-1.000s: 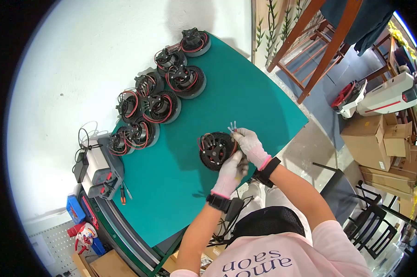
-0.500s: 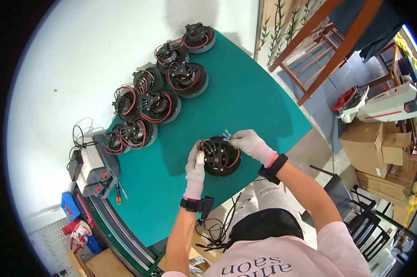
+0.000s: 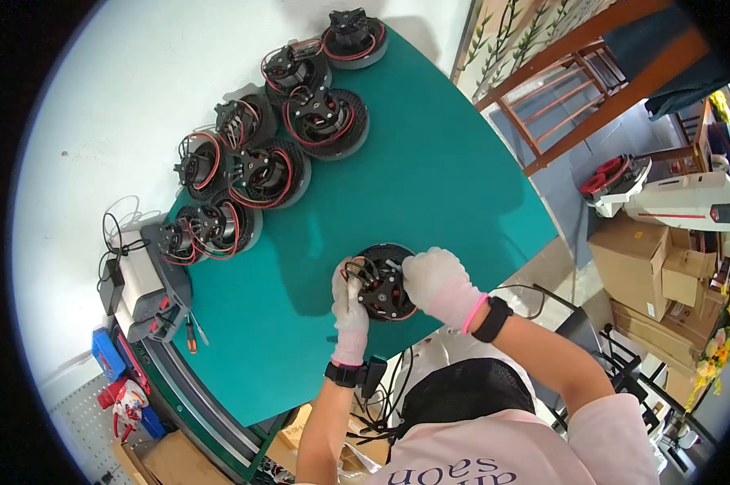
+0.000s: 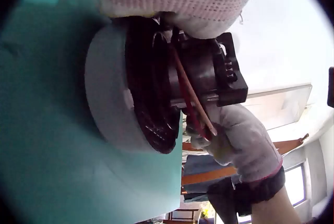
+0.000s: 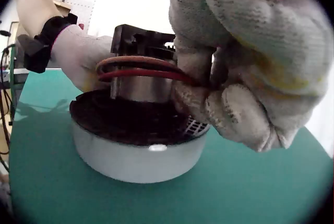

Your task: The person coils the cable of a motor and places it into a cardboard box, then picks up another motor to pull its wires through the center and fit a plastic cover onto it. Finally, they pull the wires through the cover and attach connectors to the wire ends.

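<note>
A round motor unit (image 3: pixel 383 297) with a grey outer ring (image 5: pixel 136 162) stands on the green table top, its black bracket (image 5: pixel 138 37) upward. At its left side my gloved left hand (image 3: pixel 350 305) holds the unit by its upper part, close to the wires there. My gloved right hand (image 3: pixel 443 284) has its fingers curled over the opposite side and pinches the red cable (image 5: pixel 143 73) that loops round the motor. In the right wrist view the cable's end is hidden within those fingers.
Several similar motor units (image 3: pixel 270 174) are grouped along the wall side of the green table (image 3: pixel 454 178). Left of them sit a grey and white device (image 3: pixel 143 283) with a black cord and an orange-handled screwdriver (image 3: pixel 191 335). Cardboard boxes (image 3: pixel 628 250) are stacked at the right.
My left hand has gone from the unit's near side to its left side. My right hand has moved in over the unit with the cable, whose pale ends stuck out earlier.
</note>
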Available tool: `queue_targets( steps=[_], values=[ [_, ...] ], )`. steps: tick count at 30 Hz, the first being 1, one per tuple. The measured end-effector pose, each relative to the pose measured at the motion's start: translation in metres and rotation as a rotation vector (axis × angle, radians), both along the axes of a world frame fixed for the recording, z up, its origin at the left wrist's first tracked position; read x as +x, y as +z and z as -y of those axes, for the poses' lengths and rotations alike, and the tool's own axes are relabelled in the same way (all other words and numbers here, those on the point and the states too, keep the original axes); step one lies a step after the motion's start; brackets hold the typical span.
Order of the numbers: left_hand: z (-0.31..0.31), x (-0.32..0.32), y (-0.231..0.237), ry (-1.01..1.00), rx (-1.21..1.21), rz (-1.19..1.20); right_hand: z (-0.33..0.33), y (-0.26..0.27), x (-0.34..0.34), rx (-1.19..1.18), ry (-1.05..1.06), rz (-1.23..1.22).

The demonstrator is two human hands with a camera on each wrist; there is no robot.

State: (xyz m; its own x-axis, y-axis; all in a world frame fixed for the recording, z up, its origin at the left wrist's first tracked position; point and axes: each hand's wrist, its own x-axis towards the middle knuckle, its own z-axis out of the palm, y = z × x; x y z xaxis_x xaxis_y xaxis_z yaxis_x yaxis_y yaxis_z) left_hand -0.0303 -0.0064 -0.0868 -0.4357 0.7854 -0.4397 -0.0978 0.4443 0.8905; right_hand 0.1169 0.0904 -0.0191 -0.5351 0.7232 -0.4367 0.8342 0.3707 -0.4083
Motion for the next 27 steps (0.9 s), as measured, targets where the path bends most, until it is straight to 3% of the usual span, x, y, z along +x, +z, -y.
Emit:
queue_targets(
  steps=[3, 7, 14, 20, 23, 25, 27],
  values=[
    [0.002, 0.0, 0.0, 0.049, -0.043, 0.067, -0.002, 0.011, -0.007, -0.073, 0.049, 0.107],
    [-0.001, -0.002, -0.006, -0.021, 0.075, 0.01, -0.015, 0.01, -0.011, -0.138, -0.028, 0.045],
    [0.002, -0.002, -0.007, -0.012, -0.006, -0.021, -0.027, 0.001, -0.012, -0.271, -0.056, 0.077],
    [0.0, 0.002, 0.001, -0.011, -0.009, -0.035, -0.005, -0.015, -0.005, -0.182, -0.341, -0.055],
    [0.0, 0.01, -0.002, 0.072, 0.027, 0.015, -0.005, -0.016, -0.005, -0.323, -0.488, -0.122],
    [0.004, 0.015, -0.015, 0.096, 0.085, -0.242, -0.003, -0.02, -0.002, -0.332, -0.523, -0.205],
    [0.005, 0.018, -0.025, 0.145, 0.109, -0.235, -0.004, -0.022, 0.003, -0.375, -0.515, -0.232]
  ],
)
